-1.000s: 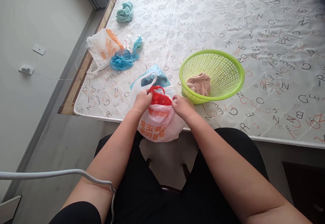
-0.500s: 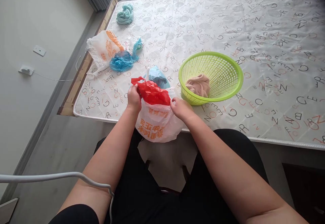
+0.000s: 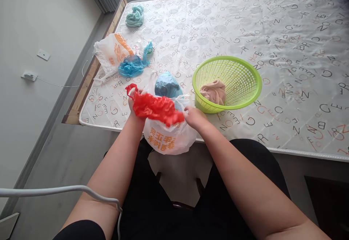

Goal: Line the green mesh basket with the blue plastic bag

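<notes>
My left hand (image 3: 131, 104) is closed on a crumpled red plastic bag (image 3: 154, 108), which partly covers the fingers. The red bag stretches across the mouth of a white plastic bag with orange print (image 3: 170, 142), blurred at its right end. My right hand (image 3: 195, 118) pinches the white bag's rim on the right side; the red bag's end comes close to these fingertips. Just behind the white bag lies a blue plastic bag bundle (image 3: 167, 84) with something dark inside. To the right stands a lime green basket (image 3: 240, 104) holding a beige cloth (image 3: 214, 92).
Another white bag with orange print (image 3: 109, 53) and a crumpled blue bag (image 3: 131, 65) lie on the patterned mattress (image 3: 286, 69). A mint green cloth (image 3: 135, 16) rests at the far left corner. A wooden bed edge (image 3: 79, 98) runs along the left; a white cable (image 3: 54, 191) crosses my left arm.
My left hand has moved left and slightly down, drawing the red bag across the white bag's mouth. More of the blue bundle shows behind. My right hand has stayed nearly still.
</notes>
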The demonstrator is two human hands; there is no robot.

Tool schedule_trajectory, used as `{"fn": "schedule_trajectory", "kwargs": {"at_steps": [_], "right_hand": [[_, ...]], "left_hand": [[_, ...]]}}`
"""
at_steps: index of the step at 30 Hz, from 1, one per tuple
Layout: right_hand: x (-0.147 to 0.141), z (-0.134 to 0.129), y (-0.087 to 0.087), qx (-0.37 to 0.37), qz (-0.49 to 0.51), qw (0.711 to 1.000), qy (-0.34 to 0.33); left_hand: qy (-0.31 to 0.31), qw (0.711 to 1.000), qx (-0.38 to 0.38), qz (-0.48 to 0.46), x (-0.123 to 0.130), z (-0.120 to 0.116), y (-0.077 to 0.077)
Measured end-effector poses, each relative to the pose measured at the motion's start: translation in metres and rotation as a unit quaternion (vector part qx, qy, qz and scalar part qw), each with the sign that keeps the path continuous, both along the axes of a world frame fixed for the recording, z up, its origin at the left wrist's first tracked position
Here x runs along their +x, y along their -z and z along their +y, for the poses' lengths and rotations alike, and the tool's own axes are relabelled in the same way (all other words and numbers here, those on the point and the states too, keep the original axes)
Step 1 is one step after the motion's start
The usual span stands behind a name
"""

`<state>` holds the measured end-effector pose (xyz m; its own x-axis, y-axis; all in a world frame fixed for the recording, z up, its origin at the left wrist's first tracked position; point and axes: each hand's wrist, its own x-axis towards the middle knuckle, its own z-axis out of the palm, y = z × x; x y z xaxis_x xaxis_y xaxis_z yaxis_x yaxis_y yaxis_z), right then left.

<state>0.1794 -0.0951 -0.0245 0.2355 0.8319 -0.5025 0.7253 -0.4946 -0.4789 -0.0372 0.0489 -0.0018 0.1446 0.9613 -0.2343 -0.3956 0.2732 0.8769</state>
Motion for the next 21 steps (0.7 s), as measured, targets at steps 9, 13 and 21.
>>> {"fn": "schedule_trajectory", "kwargs": {"at_steps": [9, 13, 21], "right_hand": [[-0.001, 0.000, 0.008, 0.009, -0.005, 1.000, -0.015], [-0.001, 0.000, 0.009, 0.015, -0.002, 1.000, -0.016], [-0.003, 0.002, 0.008, 0.061, 0.047, 0.997, 0.010]], "left_hand": [[0.058, 0.997, -0.030, 0.031, 0.008, -0.010, -0.003], [0.060, 0.997, -0.032, 0.034, 0.006, -0.016, -0.008], [0.074, 0.997, -0.031, -0.004, 0.007, -0.019, -0.013]]}}
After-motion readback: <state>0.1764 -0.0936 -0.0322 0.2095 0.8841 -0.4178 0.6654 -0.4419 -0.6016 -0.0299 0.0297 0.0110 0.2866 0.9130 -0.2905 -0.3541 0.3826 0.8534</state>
